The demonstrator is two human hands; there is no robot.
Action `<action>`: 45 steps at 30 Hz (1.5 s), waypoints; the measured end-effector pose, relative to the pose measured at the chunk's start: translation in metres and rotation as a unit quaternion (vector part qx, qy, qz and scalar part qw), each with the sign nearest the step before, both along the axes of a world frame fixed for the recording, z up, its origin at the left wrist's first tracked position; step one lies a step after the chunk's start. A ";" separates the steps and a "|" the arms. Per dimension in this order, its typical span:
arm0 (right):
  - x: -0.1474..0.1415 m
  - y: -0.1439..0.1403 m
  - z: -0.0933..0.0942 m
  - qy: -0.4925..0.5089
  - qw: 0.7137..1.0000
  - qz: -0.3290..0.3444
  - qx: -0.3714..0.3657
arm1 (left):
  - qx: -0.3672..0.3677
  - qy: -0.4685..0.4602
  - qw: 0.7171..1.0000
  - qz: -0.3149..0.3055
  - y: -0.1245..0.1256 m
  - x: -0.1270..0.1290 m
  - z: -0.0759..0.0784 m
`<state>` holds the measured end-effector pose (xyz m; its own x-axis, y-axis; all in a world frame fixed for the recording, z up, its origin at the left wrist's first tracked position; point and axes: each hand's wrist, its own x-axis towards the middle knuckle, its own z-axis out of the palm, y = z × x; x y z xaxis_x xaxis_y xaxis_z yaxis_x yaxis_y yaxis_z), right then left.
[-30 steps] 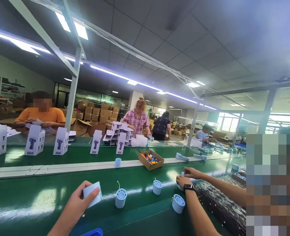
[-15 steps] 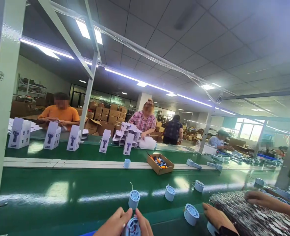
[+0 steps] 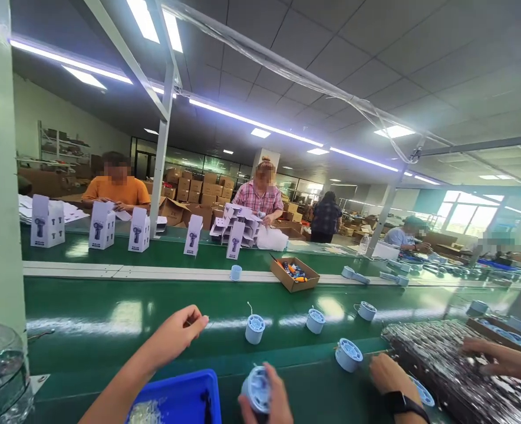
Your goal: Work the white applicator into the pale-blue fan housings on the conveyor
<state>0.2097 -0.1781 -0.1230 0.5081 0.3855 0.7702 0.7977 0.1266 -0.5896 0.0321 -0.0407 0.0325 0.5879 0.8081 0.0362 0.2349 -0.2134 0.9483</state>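
Pale-blue plastic marks the round part (image 3: 258, 388) now held in the right hand (image 3: 269, 400) alone, low at the frame's bottom edge, its ribbed face turned toward the camera; half a second ago both hands closed around it. The left hand (image 3: 176, 333) has since lifted away over the green belt (image 3: 110, 330), its fingers (image 3: 196, 323) pinched together, though whether they hold anything small cannot be told. The right fingers wrap the part's cylindrical side, closed on it. This suggests the part has passed to a one-handed grip. A blue tray (image 3: 181, 394) of glossy plastic sits just below the left forearm. Three like parts (image 3: 254, 328) stand upright on the smooth, reflective belt, some with a thin wire rising. A co-worker's hand (image 3: 386, 374), watch at the wrist, rests beside another part (image 3: 348, 354). White boxes (image 3: 47, 221) and a cardboard carton (image 3: 294, 274) lie beyond.
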 end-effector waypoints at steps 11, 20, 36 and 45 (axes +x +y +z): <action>-0.004 -0.011 -0.009 -0.020 0.991 0.054 -0.122 | 0.070 0.058 0.993 -0.078 -0.031 0.018 0.005; -0.035 -0.005 0.007 -0.094 0.994 0.056 -0.024 | 0.099 0.172 0.935 -0.295 -0.049 0.019 -0.004; -0.034 -0.025 0.034 -0.131 0.989 0.074 -0.010 | 0.065 0.131 0.931 -0.334 -0.056 0.024 0.011; -0.018 -0.026 0.024 -0.041 0.998 0.025 -0.051 | 0.098 0.144 0.961 -0.217 -0.040 0.016 0.024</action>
